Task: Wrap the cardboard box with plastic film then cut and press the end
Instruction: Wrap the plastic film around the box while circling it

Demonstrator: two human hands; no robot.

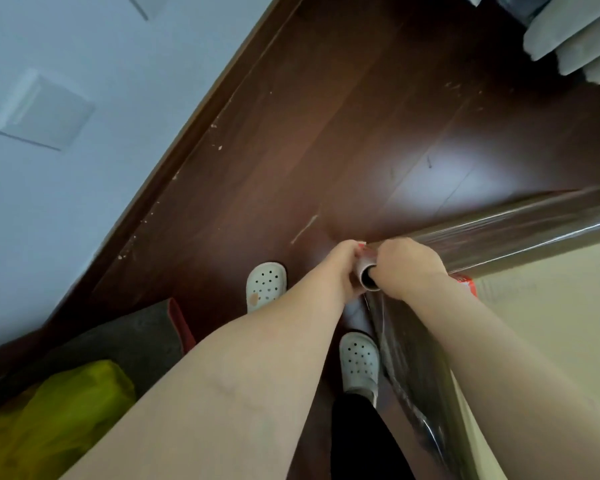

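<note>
The cardboard box [548, 306] fills the right edge, its pale top showing with red tape at the near corner. Clear plastic film [499, 233] is stretched along the box's far side and down its near side [413, 358]. A film roll [367, 277] with a cardboard core stands at the box corner. My left hand [345, 265] grips the roll from the left. My right hand [406, 263] grips it from the right, a finger or thumb seemingly in the open core.
Dark wooden floor [326, 150] runs beside a pale wall [84, 168] on the left. My two feet in white clogs [265, 284] stand by the box. A yellow bag [49, 417] and grey cloth lie at lower left. Pale gloved fingers [579, 39] show at top right.
</note>
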